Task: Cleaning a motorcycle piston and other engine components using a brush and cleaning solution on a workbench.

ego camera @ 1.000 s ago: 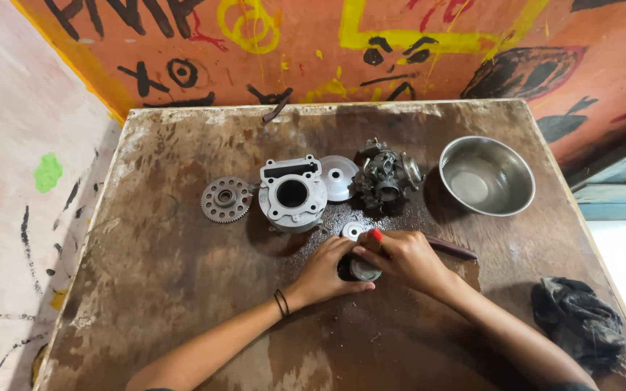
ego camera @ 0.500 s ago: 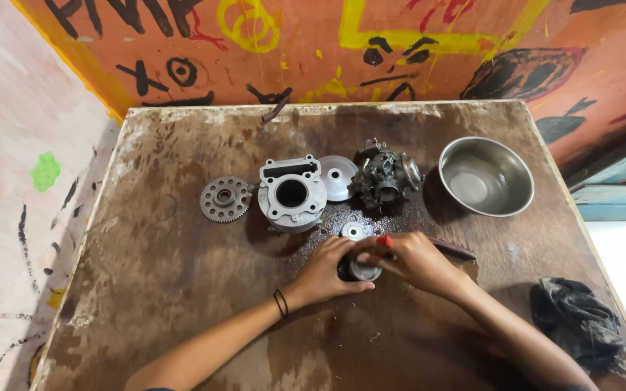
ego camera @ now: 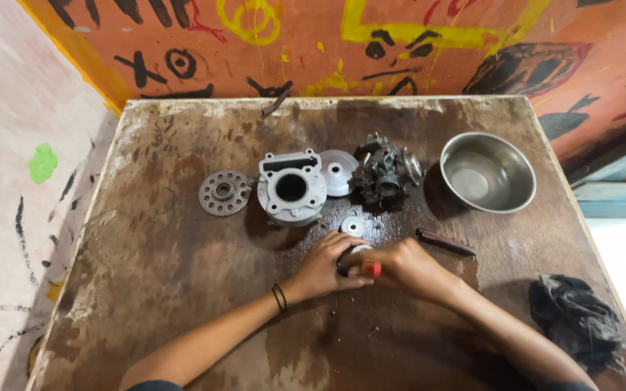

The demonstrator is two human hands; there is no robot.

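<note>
You have no packages, labels or screens near your fingers. The only sign-like thing is the painted wall well beyond your fingertips, past the far edge of the table: an orange surface carrying black hand-painted marks, yellow outlines and a few red strokes. To the left of your fingers, well apart from them, the pale side wall shows a green blotch and thin black strokes.
</note>
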